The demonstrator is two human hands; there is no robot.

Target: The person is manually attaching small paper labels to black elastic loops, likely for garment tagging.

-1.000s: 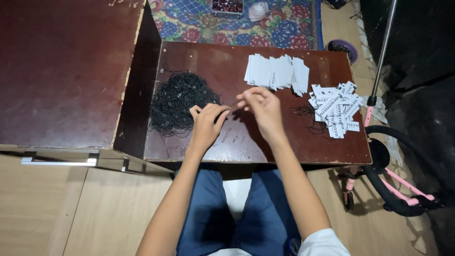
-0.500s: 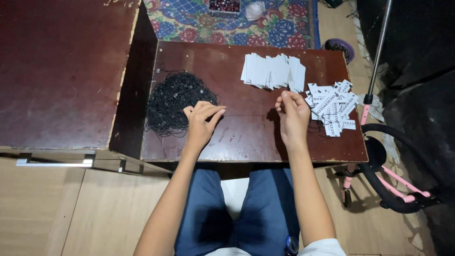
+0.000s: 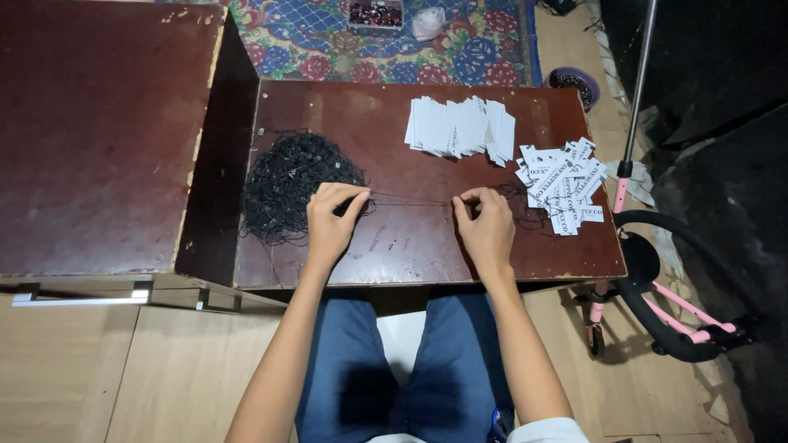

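A tangled heap of black strings (image 3: 291, 184) lies on the left of a low dark-brown table (image 3: 394, 246). My left hand (image 3: 332, 220) rests at the heap's right edge and pinches one end of a thin black string (image 3: 410, 199). The string runs taut across the table to my right hand (image 3: 486, 226), which pinches its other end. A fanned row of white paper tags (image 3: 460, 127) lies at the back, face down. A loose pile of printed white tags (image 3: 562, 184) sits to the right of my right hand.
A taller dark-brown table (image 3: 98, 131) stands to the left. Beyond the low table lies a patterned rug (image 3: 328, 41) with a small tray of beads (image 3: 376, 13) and a white bag (image 3: 428, 23). A purple bowl (image 3: 573, 82) and a pink-framed stand (image 3: 657, 303) are at the right.
My right hand moved from the middle of the table out to the right and then a little back, drawing a string taut. My left hand stayed at the heap.
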